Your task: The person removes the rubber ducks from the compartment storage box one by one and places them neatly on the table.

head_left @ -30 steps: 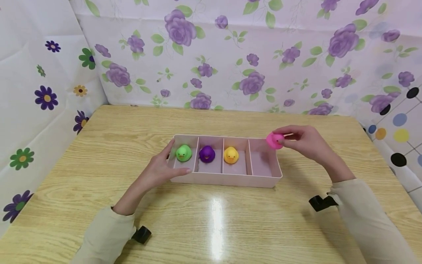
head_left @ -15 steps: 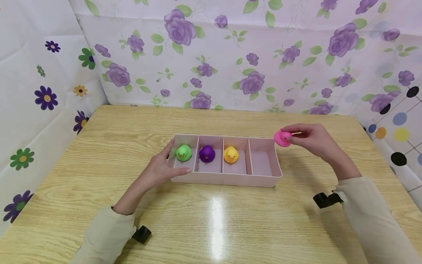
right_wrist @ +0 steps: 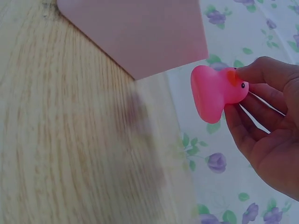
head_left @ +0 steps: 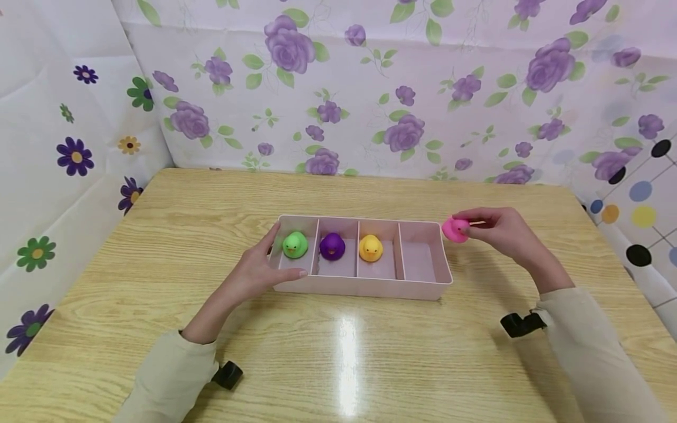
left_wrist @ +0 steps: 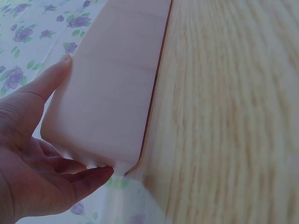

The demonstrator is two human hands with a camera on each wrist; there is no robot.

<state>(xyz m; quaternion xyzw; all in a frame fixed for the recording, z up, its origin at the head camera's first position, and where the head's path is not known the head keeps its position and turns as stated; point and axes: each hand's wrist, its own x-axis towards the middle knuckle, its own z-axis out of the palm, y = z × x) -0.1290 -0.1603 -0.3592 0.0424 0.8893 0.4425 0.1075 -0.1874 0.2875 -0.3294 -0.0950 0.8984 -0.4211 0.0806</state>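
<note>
My right hand (head_left: 499, 232) pinches a pink rubber duck (head_left: 455, 230) by its head, just off the right end of a pale pink divided box (head_left: 370, 286). In the right wrist view the duck (right_wrist: 210, 93) is held above the table, its orange beak under the thumb. My left hand (head_left: 256, 264) grips the box's left end, thumb at the front rim and fingers round the end wall, as the left wrist view also shows. Inside the box sit a green duck (head_left: 294, 245), a purple duck (head_left: 332, 247) and a yellow duck (head_left: 371, 248), one per compartment. The rightmost compartment (head_left: 419, 258) holds nothing.
The box stands on a light wood-grain table (head_left: 264, 352). Behind it rises a floral sheet (head_left: 338, 88), with another flowered sheet (head_left: 79, 117) at the left and a dotted one (head_left: 642, 205) at the right.
My right hand has carried the pink duck from over the box's right back corner outward to the right, then slightly lower. The left hand and the box have stayed in place.
</note>
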